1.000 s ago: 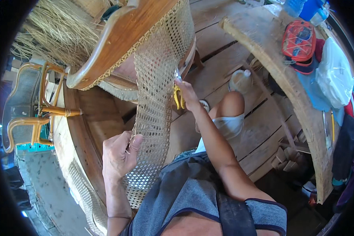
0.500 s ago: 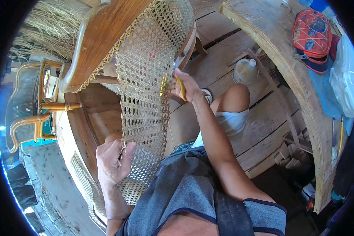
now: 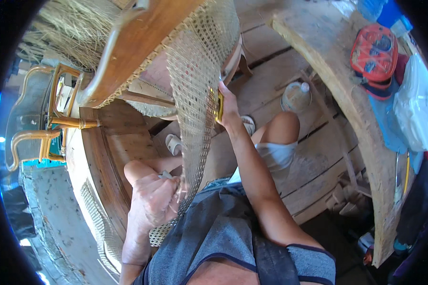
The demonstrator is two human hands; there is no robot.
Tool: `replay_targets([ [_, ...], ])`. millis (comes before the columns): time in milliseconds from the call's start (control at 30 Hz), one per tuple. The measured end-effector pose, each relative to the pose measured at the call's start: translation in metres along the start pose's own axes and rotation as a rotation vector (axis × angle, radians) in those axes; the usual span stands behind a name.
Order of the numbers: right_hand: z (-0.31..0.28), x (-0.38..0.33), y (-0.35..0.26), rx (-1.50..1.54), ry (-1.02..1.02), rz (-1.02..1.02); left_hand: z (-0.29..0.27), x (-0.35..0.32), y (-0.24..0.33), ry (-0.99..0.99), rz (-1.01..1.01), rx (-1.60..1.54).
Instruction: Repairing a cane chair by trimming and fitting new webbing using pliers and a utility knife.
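Observation:
My left hand [image 3: 154, 199] is closed on the lower part of a woven cane sheet [image 3: 190, 95], pulling it into a narrow, twisted fold. The sheet hangs from the edge of a brown wooden chair frame [image 3: 142, 42], where a row of weaving knots runs along the wood. At the sheet's right edge my right hand [image 3: 229, 104] is closed around a yellow-handled hand tool [image 3: 219, 108]. A bright tip shows above the fingers, against the cane. The cane partly hides the tool, so its exact kind is unclear.
Left of me stand a rattan chair [image 3: 57, 121] and a bundle of loose fibre strands [image 3: 71, 38]. A curved wooden tabletop [image 3: 347, 90] on the right bears a red pouch [image 3: 374, 50] and white plastic bags [image 3: 416, 102]. A pale container [image 3: 296, 97] rests on the plank floor [image 3: 271, 71].
My left hand has moved right with the cane, turning the sheet nearly edge-on and narrowing it. The right hand with the tool has shifted slightly right. My left knee and foot now show.

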State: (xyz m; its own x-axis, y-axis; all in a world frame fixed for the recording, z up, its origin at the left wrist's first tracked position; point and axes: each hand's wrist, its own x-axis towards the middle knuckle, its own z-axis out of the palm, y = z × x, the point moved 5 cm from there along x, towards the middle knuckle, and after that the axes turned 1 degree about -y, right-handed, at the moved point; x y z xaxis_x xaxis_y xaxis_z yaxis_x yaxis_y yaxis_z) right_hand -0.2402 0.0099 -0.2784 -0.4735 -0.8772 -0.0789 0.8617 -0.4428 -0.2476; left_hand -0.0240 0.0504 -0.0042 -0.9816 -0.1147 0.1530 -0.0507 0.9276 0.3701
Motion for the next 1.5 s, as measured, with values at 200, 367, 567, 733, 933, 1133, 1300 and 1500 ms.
replay_targets([
  [200, 0.009, -0.024, -0.023, -0.11, 0.085, -0.07, 0.008, -0.008, -0.008, -0.201, -0.08, -0.023],
  [367, 0.002, -0.008, -0.035, -0.096, -0.018, -0.086, -0.03, -0.011, -0.032, -0.252, -0.1, -0.287],
  [567, 0.011, 0.0, -0.036, -0.27, 0.275, -0.158, -0.109, 0.028, -0.114, 0.907, 0.029, -0.028],
  [733, 0.001, 0.011, -0.046, -0.336, 0.286, -0.177, -0.105, 0.095, -0.152, 0.964, 0.004, 0.393],
  [933, 0.019, 0.033, -0.051, -0.307, 0.209, -0.1, -0.127, 0.119, -0.198, 1.044, 0.057, 0.318],
  [1133, 0.046, 0.059, 0.017, -0.356, 0.264, -0.067, -0.16, 0.098, -0.323, 0.944, -0.085, 0.158],
  [1300, 0.064, 0.099, 0.099, -0.208, 0.222, -0.05, -0.199, 0.084, -0.404, 0.892, 0.051, 0.005],
  [1500, 0.049, 0.097, 0.101, -0.178, 0.296, -0.151, -0.175, 0.079, -0.367, 0.824, 0.05, -0.046],
])
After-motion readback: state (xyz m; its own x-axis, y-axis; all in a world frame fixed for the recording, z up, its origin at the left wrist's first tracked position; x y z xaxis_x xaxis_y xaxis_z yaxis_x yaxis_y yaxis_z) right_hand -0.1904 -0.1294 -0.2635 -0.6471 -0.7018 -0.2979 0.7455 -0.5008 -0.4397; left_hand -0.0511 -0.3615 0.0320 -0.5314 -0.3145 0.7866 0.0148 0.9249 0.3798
